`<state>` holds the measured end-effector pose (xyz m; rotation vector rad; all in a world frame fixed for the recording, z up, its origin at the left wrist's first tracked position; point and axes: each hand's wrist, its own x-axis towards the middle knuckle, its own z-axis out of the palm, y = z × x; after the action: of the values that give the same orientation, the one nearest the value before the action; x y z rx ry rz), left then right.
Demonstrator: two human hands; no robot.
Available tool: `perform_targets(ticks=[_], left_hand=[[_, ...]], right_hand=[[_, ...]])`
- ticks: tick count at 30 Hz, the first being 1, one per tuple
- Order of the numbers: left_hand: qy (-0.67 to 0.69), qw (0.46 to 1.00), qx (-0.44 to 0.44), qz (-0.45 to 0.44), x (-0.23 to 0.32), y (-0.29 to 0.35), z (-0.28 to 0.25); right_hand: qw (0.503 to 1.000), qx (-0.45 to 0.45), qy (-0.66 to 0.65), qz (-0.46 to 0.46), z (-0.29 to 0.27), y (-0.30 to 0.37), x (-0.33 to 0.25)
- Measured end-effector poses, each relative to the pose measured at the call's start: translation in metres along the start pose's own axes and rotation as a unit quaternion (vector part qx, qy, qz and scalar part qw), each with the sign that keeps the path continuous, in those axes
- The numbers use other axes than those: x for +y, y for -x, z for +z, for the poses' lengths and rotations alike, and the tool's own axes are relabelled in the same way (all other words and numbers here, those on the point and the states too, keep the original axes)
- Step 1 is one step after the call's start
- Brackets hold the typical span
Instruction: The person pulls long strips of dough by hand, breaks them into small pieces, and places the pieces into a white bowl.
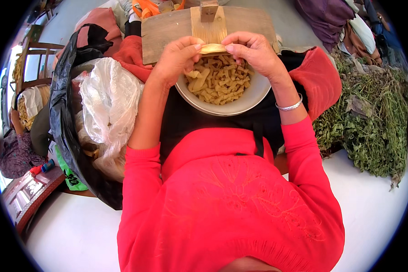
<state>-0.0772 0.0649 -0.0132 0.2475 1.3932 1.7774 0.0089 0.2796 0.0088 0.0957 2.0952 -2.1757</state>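
Between my two hands a pale yellow, folded strip, its exact kind unclear, is stretched sideways (212,48). My left hand (180,55) pinches its left end between thumb and fingers. At the other end, my right hand (254,51) grips it the same way, a silver bracelet on that wrist. Just below the strip, a white bowl (220,110) rests on my lap. Many short yellow-brown pieces (226,81) fill it, with a few wider, paler ones near its left side. Right behind my hands lies a wooden board (165,34) with a lighter wooden piece (208,27) across its middle.
To my left, a black plastic bag (61,97) surrounds a crumpled clear plastic bag (111,99). On the right lies a heap of green, partly dried plants (362,118). Another person's patterned sleeve (20,152) shows at far left, near a wooden chair (36,54).
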Motion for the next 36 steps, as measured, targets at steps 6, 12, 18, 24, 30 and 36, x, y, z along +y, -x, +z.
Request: perform_targets(ticks=[6, 12, 18, 24, 30, 36], left_hand=[[-0.071, 0.994, 0.067, 0.039, 0.001, -0.03, -0.013], [-0.261, 0.939, 0.154, 0.161, -0.015, -0.06, -0.019], [-0.324, 0.906, 0.194, 0.193, -0.033, -0.038, -0.013], [0.107, 0.993, 0.044, 0.01, -0.032, 0.015, 0.06], [-0.261, 0.953, -0.062, 0.138, 0.008, 0.058, 0.057], [-0.231, 0.925, -0.199, 0.226, 0.081, 0.088, 0.095]], right_hand=[[0.988, 0.1, 0.116, -0.006, 0.0, -0.027, 0.015], [0.928, 0.17, 0.307, -0.127, 0.004, -0.044, 0.034], [0.808, 0.191, 0.482, -0.282, 0.009, -0.015, 0.024], [0.834, 0.207, 0.435, -0.269, 0.05, 0.009, 0.013], [0.85, 0.149, 0.492, -0.117, 0.003, 0.042, -0.035], [0.952, -0.213, -0.064, -0.211, 0.055, 0.114, -0.105]])
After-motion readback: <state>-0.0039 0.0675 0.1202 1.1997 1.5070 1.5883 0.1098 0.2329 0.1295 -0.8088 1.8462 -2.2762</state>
